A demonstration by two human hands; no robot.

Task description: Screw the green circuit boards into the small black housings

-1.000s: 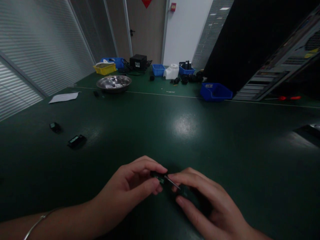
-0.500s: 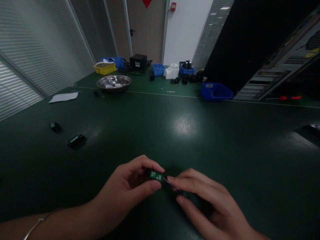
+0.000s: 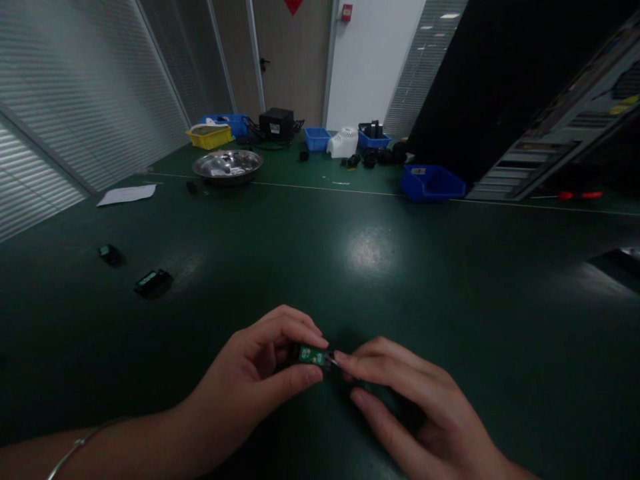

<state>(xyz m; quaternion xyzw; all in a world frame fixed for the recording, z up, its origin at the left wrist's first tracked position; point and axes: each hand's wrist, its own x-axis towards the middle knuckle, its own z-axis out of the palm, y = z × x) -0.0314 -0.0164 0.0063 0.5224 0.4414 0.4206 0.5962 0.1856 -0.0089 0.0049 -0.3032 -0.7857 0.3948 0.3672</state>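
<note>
Between the thumb and fingers of my left hand (image 3: 273, 360) is a small black part with a green circuit board (image 3: 311, 355) facing up. My right hand (image 3: 415, 393) is closed around a thin tool with a shiny metal tip (image 3: 334, 362); its kind cannot be made out, since the fingers cover most of it. The tip meets the right end of the board part, near my right index fingertip. Both hands are low over the green table, close together.
Two small black parts with green boards, one nearer (image 3: 153, 283) and one farther (image 3: 109, 254), lie at left. Farther back are a metal bowl (image 3: 228, 179), a paper sheet (image 3: 127, 194), a yellow bin (image 3: 210, 140), a white device (image 3: 343, 143) and a blue bin (image 3: 433, 187).
The board part has turned slightly in my left fingers, showing more of its black end. My left fingers have shifted a little; the right hand has barely moved.
</note>
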